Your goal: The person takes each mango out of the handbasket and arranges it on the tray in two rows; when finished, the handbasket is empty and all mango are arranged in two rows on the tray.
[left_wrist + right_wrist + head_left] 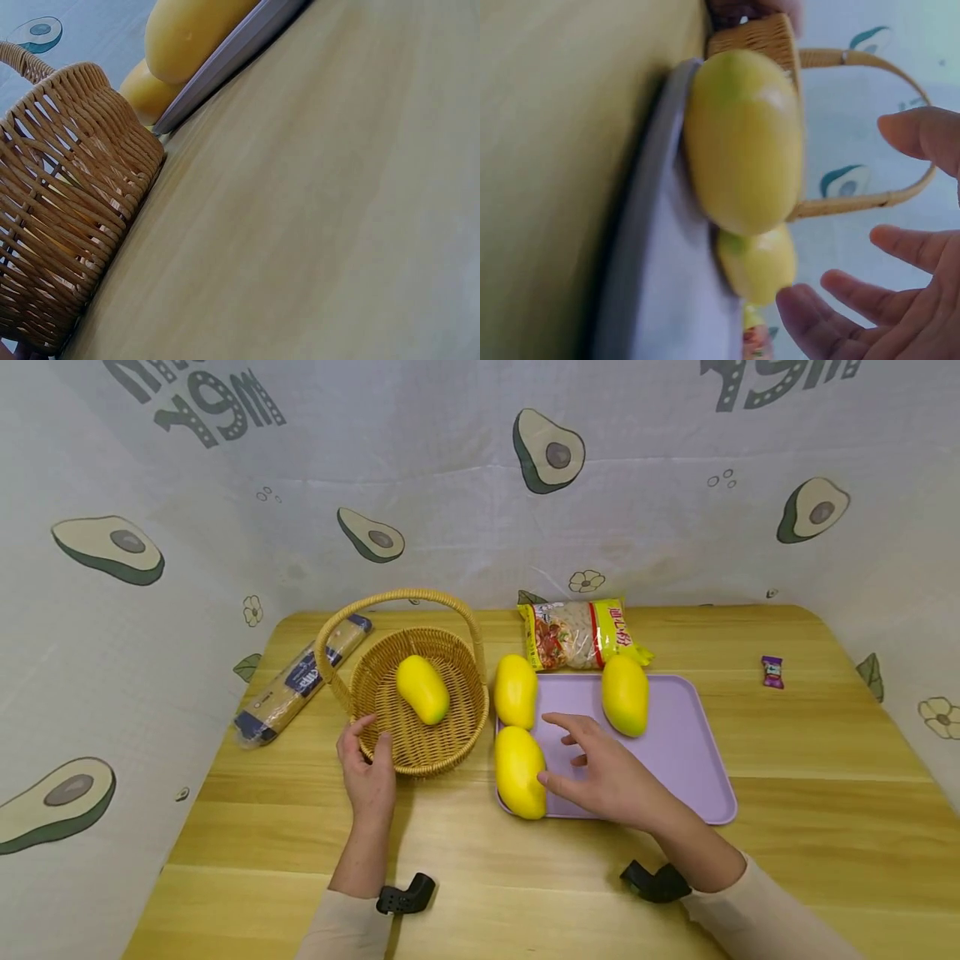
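Observation:
My left hand (369, 781) is at the near left side of a round wicker basket (471, 745), thumb and index finger overlapping its rim in the head view. Inside the basket lies one yellow mango (423, 690). Over a lilac tray (678, 760) hovers my right hand (611, 772), its fingers spread and nothing between them. Its thumb tip overlaps the front mango (519, 773) on the tray's left side. Behind that one sits a second mango (516, 692), and another mango (625, 695) lies by the tray's back edge. The right wrist view shows the spread fingers (900, 247) beside two mangoes.
A yellow-and-clear food packet (573, 633) stands behind the tray. Left of the basket lies a long wrapped package (300, 683) with dark blue ends. A small purple wrapped candy (772, 672) is at the right. Avocado-print cloth (450, 452) surrounds the wooden table (480, 893).

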Demonstrator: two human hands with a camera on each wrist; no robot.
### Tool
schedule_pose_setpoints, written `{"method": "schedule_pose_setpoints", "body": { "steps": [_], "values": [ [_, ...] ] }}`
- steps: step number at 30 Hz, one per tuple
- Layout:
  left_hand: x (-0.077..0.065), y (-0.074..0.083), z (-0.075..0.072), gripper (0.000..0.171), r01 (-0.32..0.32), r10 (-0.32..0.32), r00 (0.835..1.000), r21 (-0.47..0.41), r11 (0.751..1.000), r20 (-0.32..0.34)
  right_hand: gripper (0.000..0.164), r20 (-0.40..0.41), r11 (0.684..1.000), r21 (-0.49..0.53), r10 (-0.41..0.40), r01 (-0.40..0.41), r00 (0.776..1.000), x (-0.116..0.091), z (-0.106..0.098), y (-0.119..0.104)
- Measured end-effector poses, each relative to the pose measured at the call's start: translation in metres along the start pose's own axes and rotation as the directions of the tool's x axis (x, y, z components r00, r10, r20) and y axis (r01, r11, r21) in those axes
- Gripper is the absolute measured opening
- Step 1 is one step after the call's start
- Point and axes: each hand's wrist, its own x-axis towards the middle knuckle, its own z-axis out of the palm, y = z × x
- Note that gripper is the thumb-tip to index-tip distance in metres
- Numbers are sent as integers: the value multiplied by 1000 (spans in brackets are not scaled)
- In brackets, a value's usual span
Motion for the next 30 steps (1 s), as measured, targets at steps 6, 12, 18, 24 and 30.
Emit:
{"method": "schedule_pose_setpoints", "body": {
  "steps": [6,12,18,24,30],
  "values": [
    [0,-1,1,33,6,-6,1000,-5,1000,6,75,-47,969,-211,-141,128,989,-15,5,-25],
    [0,1,0,34,13,-13,1000,-6,1000,2,70,-8,958,-224,-188,181,982,-21,28,-52],
    [1,1,0,33,13,-13,1000,-19,1000,-1,66,-20,980,-117,-163,159,986,-10,52,-83],
    [1,0,1,33,-20,20,1000,-24,1000,5,61,-178,979,-96,-193,178,965,21,76,-103],
    [1,0,-1,33,-10,11,1000,16,1000,-2,59,-299,994,-47,-107,97,948,61,94,-112]
  ]
}}
